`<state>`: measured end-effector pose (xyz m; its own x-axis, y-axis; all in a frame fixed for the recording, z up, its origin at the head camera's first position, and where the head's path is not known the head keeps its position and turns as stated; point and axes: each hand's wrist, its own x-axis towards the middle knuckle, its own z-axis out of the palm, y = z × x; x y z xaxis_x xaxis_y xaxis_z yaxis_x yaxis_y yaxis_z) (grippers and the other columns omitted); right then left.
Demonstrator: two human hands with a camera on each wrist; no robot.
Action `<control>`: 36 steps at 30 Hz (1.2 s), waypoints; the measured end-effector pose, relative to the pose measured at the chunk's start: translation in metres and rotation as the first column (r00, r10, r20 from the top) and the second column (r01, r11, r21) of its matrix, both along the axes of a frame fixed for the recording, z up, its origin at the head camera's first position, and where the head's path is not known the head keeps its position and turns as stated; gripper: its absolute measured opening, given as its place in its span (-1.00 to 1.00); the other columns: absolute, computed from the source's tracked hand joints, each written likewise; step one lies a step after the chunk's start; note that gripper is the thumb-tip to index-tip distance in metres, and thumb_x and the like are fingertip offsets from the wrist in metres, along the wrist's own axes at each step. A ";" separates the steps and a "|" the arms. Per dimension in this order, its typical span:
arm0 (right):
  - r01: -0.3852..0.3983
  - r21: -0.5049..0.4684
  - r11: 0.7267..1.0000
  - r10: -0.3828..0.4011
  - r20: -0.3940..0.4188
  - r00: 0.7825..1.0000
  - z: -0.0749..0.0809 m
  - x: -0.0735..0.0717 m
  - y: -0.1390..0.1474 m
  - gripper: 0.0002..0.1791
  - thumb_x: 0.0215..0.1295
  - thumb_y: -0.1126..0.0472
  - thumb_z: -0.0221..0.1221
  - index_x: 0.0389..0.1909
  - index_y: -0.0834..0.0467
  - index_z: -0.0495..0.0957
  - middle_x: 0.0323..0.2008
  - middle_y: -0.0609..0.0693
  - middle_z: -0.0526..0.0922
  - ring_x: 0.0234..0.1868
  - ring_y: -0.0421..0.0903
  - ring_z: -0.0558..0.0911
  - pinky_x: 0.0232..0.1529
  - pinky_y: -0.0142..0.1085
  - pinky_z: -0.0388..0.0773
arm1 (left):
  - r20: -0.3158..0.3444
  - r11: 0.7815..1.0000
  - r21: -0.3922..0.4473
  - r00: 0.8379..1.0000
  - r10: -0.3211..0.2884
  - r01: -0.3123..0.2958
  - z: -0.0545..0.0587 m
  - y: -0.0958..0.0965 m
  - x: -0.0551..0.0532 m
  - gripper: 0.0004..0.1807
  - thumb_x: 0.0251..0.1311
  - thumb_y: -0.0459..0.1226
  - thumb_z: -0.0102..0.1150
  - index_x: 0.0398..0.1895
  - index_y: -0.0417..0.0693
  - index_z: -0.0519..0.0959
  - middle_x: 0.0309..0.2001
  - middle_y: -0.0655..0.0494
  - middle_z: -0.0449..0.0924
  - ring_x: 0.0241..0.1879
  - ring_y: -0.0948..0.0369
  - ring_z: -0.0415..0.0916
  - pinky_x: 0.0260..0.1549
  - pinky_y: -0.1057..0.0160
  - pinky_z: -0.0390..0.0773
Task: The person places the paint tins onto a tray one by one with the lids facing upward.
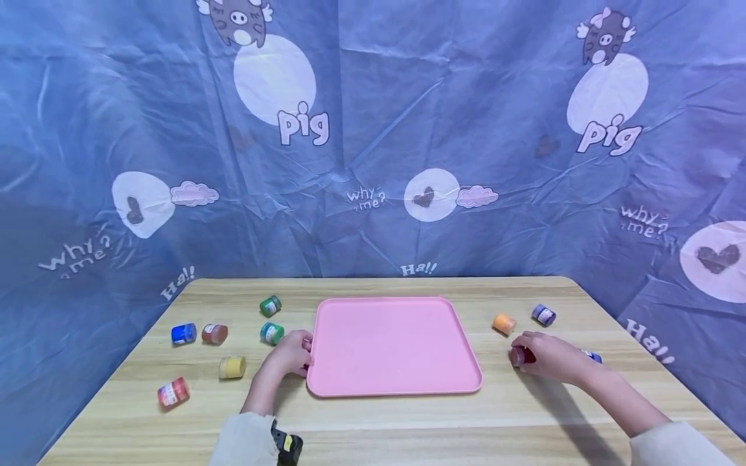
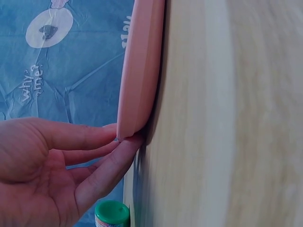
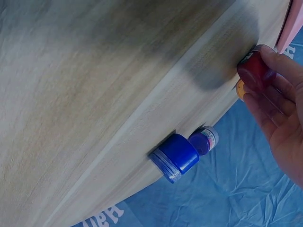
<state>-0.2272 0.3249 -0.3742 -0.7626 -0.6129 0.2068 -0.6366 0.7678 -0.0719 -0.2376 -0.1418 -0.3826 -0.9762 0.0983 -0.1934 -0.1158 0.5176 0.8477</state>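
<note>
A pink tray [image 1: 396, 346] lies flat in the middle of the wooden table. My left hand [image 1: 293, 355] grips its left edge; the left wrist view shows thumb above and fingers below the tray's rim [image 2: 139, 71]. On the right side, a dark red paint jar [image 3: 256, 68] is pinched between the thumb and fingers of my right hand [image 1: 550, 356]. Just beyond that hand lies an orange jar [image 1: 504, 324], with a purple jar [image 1: 544, 315] farther back. A blue jar [image 3: 175, 158] is mostly hidden behind the right hand in the head view.
Left of the tray lie two green jars [image 1: 271, 333], a yellow jar [image 1: 232, 367], a brownish-red jar [image 1: 214, 334], a blue jar [image 1: 183, 334] and a pinkish-red jar [image 1: 173, 393]. A blue printed cloth [image 1: 373, 142] hangs behind the table [image 1: 408, 430].
</note>
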 end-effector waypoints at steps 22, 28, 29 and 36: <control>-0.069 -0.144 0.987 0.066 -0.027 0.997 0.026 -0.026 -0.036 -0.80 -0.12 0.42 0.29 -0.49 0.13 0.50 -0.54 -0.21 0.45 -0.50 -0.31 0.41 -0.52 -0.40 0.42 | -0.009 1.000 -0.006 1.000 -0.002 0.002 0.001 0.000 0.003 -0.47 -0.14 -0.72 -0.05 0.05 -0.58 0.29 -0.29 -0.18 0.41 -0.46 0.07 0.49 -0.51 0.17 0.61; 0.009 -0.174 0.985 -0.003 0.030 1.000 0.030 -0.036 -0.049 -0.84 -0.08 0.37 0.31 -0.46 0.18 0.53 -0.54 -0.18 0.47 -0.49 -0.28 0.43 -0.49 -0.37 0.45 | -0.003 1.000 0.002 1.000 0.010 -0.010 0.000 0.000 0.002 -0.46 -0.16 -0.73 -0.03 0.04 -0.58 0.30 -0.31 -0.16 0.41 -0.48 0.08 0.49 -0.52 0.17 0.61; 0.017 -0.180 0.984 -0.010 0.038 0.999 0.030 -0.039 -0.050 -0.85 -0.07 0.37 0.30 -0.46 0.18 0.53 -0.54 -0.18 0.47 -0.49 -0.28 0.43 -0.49 -0.38 0.45 | -0.005 1.000 0.004 1.000 0.006 -0.006 0.000 0.000 0.002 -0.46 -0.16 -0.73 -0.03 0.04 -0.58 0.30 -0.31 -0.16 0.40 -0.47 0.08 0.49 -0.52 0.17 0.61; 0.070 -0.245 0.967 -0.057 0.062 0.996 0.026 -0.054 -0.059 -0.90 -0.03 0.36 0.27 -0.46 0.19 0.55 -0.54 -0.18 0.52 -0.49 -0.28 0.48 -0.46 -0.36 0.48 | -0.001 1.000 0.011 1.000 0.011 -0.011 -0.001 0.000 0.002 -0.46 -0.16 -0.73 -0.03 0.04 -0.57 0.30 -0.31 -0.16 0.41 -0.47 0.08 0.49 -0.52 0.17 0.61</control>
